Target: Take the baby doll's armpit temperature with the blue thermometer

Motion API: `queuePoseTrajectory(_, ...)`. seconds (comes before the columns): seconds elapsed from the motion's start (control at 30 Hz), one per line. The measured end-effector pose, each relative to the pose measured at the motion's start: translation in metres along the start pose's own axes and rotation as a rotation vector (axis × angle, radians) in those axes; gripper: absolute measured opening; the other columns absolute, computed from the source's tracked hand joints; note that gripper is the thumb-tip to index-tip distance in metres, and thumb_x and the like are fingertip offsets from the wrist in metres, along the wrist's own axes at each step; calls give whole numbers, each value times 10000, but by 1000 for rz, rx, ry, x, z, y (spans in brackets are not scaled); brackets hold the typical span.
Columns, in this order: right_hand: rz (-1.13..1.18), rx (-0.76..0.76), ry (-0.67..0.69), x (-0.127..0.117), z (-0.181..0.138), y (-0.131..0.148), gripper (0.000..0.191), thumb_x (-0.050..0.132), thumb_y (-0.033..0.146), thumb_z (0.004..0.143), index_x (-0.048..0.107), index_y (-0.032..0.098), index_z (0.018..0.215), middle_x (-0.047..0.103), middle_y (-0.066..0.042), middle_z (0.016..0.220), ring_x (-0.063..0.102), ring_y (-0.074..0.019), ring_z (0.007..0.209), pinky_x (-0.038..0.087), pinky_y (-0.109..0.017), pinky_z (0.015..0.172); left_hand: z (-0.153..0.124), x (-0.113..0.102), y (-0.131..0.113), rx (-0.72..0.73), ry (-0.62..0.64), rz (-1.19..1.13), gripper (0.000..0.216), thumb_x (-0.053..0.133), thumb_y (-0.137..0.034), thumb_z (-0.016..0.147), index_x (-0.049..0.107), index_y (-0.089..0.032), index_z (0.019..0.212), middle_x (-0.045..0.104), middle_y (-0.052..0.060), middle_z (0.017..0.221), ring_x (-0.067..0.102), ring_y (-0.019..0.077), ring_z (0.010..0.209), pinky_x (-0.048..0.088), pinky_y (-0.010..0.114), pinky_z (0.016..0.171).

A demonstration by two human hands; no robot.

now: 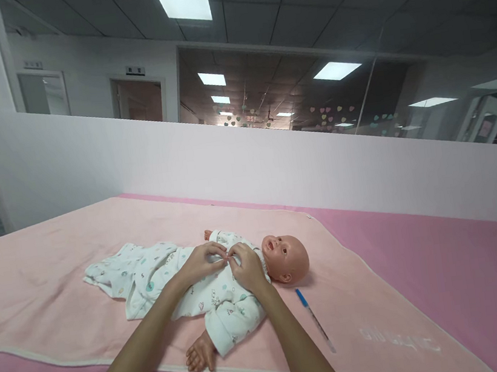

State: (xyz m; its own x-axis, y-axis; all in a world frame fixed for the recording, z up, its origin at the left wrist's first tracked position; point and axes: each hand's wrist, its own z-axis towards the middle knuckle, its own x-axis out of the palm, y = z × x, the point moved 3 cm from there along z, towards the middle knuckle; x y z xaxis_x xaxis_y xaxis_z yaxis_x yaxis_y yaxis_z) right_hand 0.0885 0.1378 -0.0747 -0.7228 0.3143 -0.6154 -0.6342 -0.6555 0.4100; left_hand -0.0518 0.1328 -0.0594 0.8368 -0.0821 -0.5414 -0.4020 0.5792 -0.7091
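A baby doll lies on its back, its head to the right. It wears a white printed gown with long sleeves, and the lower part spreads out flat to the left. Over the doll's chest, my left hand is closed with fingertips pinched on the front of the gown, where a thin white bit shows. Right beside it, my right hand pinches the same spot from the head side, fingertips nearly meeting the left ones. The exact piece of fabric between the fingers is mostly hidden.
A pen with a blue cap lies right of my right forearm. Under the doll is a peach blanket with a pale edge, spread over a pink mat. A low white wall with glass above stands behind.
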Motion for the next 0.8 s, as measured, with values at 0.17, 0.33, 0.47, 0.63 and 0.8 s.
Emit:
queuePoseTrajectory(0.17,-2,-6,-4,1,0,0,125,440,102,715,526,192,702,570,-1,755,492,-140,764,356,-238,698,0,0,-1,23,18,1,151,578,-261,671,664,-190,772,600,48,1012,543,188,942,407,287,856)
queuePoseTrajectory(0.33,-2,-2,-5,1,1,-1,128,437,102,709,529,190,702,572,-5,761,493,-142,769,358,-241,706,0,1,0,35,27,15,134,567,-260,681,660,-188,746,594,48,1025,544,186,945,399,283,861)
queuePoseTrajectory(0.47,-13,3,-6,0,0,1,169,412,74,692,532,192,705,575,-3,757,493,-142,764,360,-242,698,-1,-1,3,3,52,30,168,600,-257,651,651,-193,798,586,47,1053,529,197,981,387,299,887)
queuePoseTrajectory(0.63,-73,-21,-21,0,-2,9,217,405,45,662,544,197,731,581,-3,768,486,-150,777,358,-257,707,-6,-8,6,0,166,-39,316,636,-262,631,603,-209,941,554,46,1142,496,194,1056,371,311,930)
queuePoseTrajectory(0.8,-130,-125,-7,5,-4,22,243,428,41,674,577,198,786,596,-12,821,480,-159,825,347,-289,765,-22,-23,10,-26,238,-20,462,674,-327,601,561,-233,1039,489,41,1244,438,203,1140,330,328,978)
